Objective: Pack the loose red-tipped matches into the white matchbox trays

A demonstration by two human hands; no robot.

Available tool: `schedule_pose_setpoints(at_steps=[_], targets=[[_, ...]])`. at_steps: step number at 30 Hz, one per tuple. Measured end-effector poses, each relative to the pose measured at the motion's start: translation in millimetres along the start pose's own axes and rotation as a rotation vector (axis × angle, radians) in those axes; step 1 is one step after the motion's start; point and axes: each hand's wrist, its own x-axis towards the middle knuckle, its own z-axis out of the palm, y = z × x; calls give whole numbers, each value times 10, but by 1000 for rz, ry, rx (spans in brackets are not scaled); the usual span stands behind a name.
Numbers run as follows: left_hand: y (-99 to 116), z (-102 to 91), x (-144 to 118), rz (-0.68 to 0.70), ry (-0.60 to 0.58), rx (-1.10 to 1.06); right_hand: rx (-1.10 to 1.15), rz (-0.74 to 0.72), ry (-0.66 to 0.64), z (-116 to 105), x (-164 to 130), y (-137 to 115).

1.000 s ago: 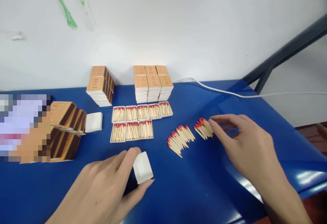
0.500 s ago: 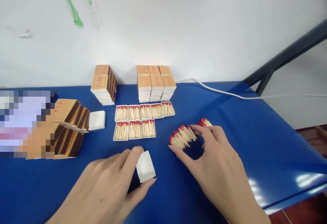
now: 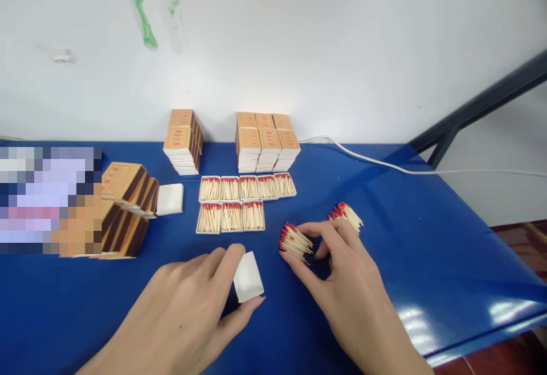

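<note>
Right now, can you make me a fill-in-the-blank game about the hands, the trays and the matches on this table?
1. The left hand holds a small tray coloured ____.
2. A bunch of matches is between the thumb and fingers of the ____ hand.
3. The row of filled trays nearer the hands has ____ trays.
4. The table is coloured ____.

Missing words: white; right; three; blue.

Both grips (image 3: 183, 301) (image 3: 344, 275) curled, seemingly palm-down
</note>
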Motion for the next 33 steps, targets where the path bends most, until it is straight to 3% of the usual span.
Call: schedule_pose_setpoints(at_steps=[8, 19, 22, 28, 33], targets=[[21, -15, 5, -15, 4, 0, 42, -20, -32, 45, -193, -157], [-13, -39, -44, -148, -45, -68, 3, -95, 50, -31, -385, 27], [-94, -87, -37, -180, -124, -193, 18, -117, 47, 18, -406, 64], [-199, -201, 63, -294, -404, -495, 39, -223, 16, 48, -349, 93], [-183, -156, 77, -338, -450, -513, 67, -260, 17, 53, -333, 101]])
